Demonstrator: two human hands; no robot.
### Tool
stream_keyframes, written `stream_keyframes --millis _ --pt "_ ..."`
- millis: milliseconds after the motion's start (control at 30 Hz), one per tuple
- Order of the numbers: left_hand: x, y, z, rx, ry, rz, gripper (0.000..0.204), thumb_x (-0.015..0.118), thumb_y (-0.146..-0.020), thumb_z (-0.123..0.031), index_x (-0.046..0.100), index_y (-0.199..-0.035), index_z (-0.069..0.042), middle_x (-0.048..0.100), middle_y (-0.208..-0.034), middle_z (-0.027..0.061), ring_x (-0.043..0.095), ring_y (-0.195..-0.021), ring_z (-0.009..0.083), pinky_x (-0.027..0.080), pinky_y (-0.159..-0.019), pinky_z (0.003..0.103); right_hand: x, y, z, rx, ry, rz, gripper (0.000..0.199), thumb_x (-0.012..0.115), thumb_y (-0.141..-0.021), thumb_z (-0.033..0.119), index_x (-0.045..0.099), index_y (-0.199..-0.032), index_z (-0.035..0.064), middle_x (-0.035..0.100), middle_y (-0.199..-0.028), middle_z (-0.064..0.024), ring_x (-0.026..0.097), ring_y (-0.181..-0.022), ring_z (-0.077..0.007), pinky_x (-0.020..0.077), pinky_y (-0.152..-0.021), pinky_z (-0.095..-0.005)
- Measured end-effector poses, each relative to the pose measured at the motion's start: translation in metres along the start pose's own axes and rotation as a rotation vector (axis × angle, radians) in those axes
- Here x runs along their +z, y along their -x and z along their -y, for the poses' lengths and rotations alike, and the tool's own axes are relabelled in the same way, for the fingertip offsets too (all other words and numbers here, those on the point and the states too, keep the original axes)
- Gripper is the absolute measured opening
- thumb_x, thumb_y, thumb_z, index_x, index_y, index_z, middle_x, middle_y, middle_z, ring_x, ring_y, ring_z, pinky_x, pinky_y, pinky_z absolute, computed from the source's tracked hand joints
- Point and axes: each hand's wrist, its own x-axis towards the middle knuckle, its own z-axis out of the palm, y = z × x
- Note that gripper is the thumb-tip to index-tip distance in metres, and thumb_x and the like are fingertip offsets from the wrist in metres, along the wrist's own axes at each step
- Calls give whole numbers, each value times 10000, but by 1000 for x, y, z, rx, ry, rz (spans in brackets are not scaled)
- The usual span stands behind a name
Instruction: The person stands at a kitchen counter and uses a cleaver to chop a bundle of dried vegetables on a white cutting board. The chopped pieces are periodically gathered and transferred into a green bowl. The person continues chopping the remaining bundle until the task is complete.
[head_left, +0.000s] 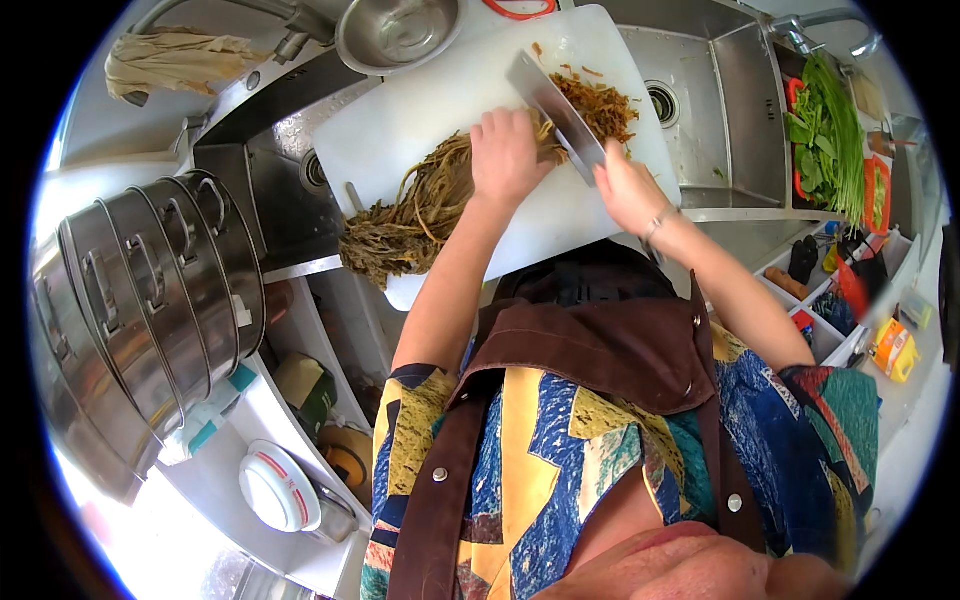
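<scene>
Left hand [510, 155] lies palm down on a bundle of brownish dried vegetable stems [425, 205], fingers curled over the strands and pressing them flat to the white cutting board [420, 110]. The bundle runs from the near-left corner of the board, where its frayed end overhangs the edge, toward the far right and under the hand.

Right hand [625, 190] is clenched around the handle of a cleaver [555, 105] (handle itself hidden inside the fist). The broad blade slants toward the far left, its edge down on the stems just right of the left hand's fingertips.

A loose pile of chopped pieces [600, 105] sits on the board on the right side of the blade.

The board spans a steel sink [735, 100], bridging its basins. A metal bowl [400, 30] stands at the far edge, touching the board. A stack of steel steamer pots [150, 290] is at the left, well apart from the board. Green leafy vegetables [830, 135] lie at the far right, beyond the sink. A white lidded container [280, 487] rests on a shelf, near left.
</scene>
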Motion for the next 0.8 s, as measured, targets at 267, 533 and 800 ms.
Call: stream_keyframes --millis 267,533,800 --pt "1 -5 4 -28 10 -35 602 820 -572 -273 507 -1032 -43 508 -998 128 489 -967 301 397 -826 418 7 -58 28 -79 96 -55 186 454 -884 109 419 -942 -64 608 -784 -304 611 -777 -448 476 -695 -509" --pt "-4 -3 5 -22 52 5 591 818 -572 -287 514 -1013 -38 512 -990 129 490 -965 297 398 -830 413 3 -3 10 32 134 61 185 437 -874 85 388 -973 -64 602 -804 -316 598 -791 -469 469 -713 -518" --pt "-2 -3 9 -18 50 -40 567 823 -562 -272 509 -977 -48 513 -959 130 498 -945 304 402 -817 414 16 -79 37 -83 144 1 154 409 -865 66 401 -948 -64 602 -798 -321 605 -802 -468 477 -714 -521"
